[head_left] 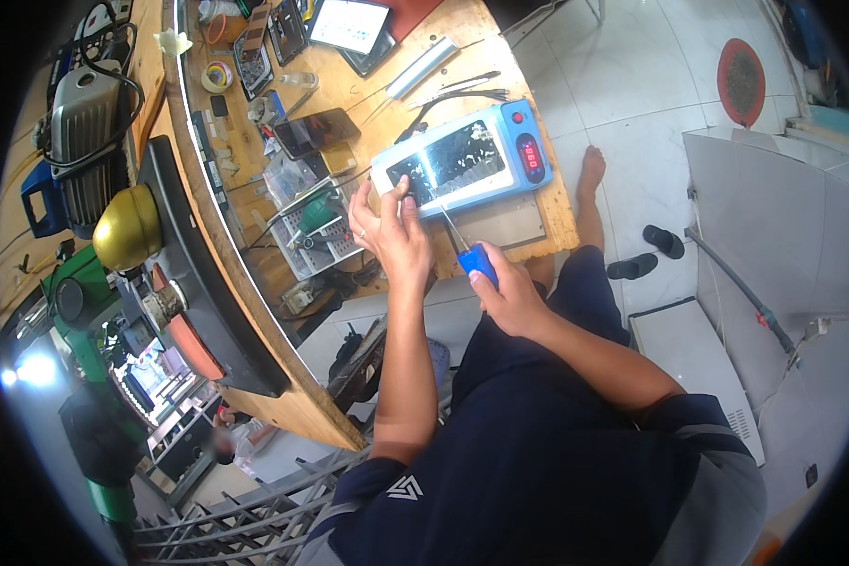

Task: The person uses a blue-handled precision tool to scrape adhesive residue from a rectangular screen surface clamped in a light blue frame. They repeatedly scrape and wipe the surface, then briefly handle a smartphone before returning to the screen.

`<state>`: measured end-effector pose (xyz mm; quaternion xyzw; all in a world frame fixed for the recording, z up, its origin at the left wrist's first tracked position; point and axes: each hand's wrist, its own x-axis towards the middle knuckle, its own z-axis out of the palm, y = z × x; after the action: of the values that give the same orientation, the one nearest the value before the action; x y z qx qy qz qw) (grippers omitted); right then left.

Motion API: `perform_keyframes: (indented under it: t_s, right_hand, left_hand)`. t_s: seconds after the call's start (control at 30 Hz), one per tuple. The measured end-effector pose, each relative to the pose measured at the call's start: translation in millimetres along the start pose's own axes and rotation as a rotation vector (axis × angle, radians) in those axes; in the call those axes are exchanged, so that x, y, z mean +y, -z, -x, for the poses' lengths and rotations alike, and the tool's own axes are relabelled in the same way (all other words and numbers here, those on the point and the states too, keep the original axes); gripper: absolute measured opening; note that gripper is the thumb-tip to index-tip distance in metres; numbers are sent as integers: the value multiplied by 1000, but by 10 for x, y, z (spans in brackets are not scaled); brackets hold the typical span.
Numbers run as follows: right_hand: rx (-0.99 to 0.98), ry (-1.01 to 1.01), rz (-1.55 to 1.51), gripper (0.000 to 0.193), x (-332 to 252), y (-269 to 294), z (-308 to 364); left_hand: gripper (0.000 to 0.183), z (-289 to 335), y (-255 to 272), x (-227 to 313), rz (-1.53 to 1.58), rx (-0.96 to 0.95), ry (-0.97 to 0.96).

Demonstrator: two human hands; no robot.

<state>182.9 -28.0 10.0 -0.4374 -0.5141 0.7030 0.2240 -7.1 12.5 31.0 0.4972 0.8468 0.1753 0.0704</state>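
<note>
A phone with a badly cracked dark screen lies on the white top of a blue heating plate, which has a red lit display and a red button. My left hand is at the plate's left end, fingers apart, with a fingertip resting on the phone's near left corner. In my right hand is a blue-handled tool with a thin metal shaft. The shaft's tip reaches the phone's near edge; whether it is under the screen, I cannot tell. My fingers wrap the handle.
Beyond the plate lie thin tools and cables and a long clear-and-white strip. Left of it are another dark phone and a white basket of tools. A black-framed machine with a gold dome stands further left.
</note>
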Motion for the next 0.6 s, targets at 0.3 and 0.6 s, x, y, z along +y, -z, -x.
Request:
perform_keyframes:
  t_s: [0.3, 0.6]
  right_hand:
    - [38, -7, -43, 51, 45, -88, 39]
    - [29, -28, -35, 53, 15, -79, 71]
  left_hand:
    - [42, -93, 16, 77, 17, -16, -2]
    - [40, -94, 24, 108, -35, -26, -28]
